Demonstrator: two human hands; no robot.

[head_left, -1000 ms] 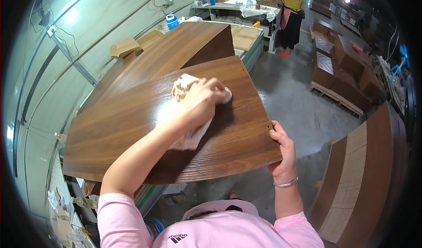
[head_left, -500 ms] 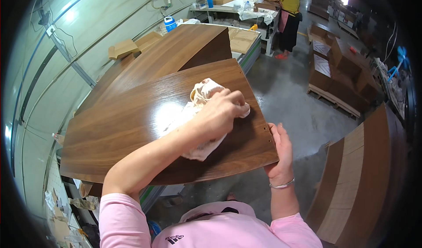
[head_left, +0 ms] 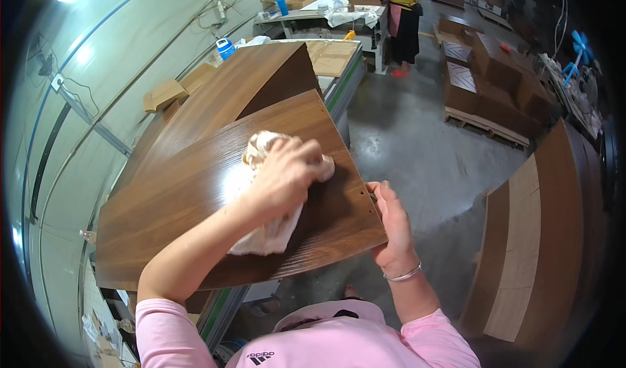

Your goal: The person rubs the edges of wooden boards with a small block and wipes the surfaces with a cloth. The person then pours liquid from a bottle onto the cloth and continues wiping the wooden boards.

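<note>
A brown wood-grain panel [head_left: 173, 205] with a curved near edge lies tilted across the middle. On its glossy face my left hand [head_left: 285, 172] is closed on a crumpled white cloth [head_left: 268, 234], pressing it against the surface. The cloth spreads out below and beyond the fingers. My right hand [head_left: 394, 228], with a silver bracelet at the wrist, grips the panel's right edge near the small drilled holes; some of its fingers are hidden beneath. Behind lies another brown panel piece [head_left: 215, 101], partly covered by the one I hold.
A green-edged workbench [head_left: 342, 84] stands behind the panels. A person in a yellow top [head_left: 401, 16] works at a far table. Brown cabinets on a pallet [head_left: 486, 94] stand far right, with a large curved brown panel [head_left: 557, 231] nearer. Cardboard boxes [head_left: 166, 94] sit by the left wall.
My left hand and the cloth have shifted left and slightly nearer on the panel. The view has turned a little, so the surroundings appear moved left. My right hand keeps its hold.
</note>
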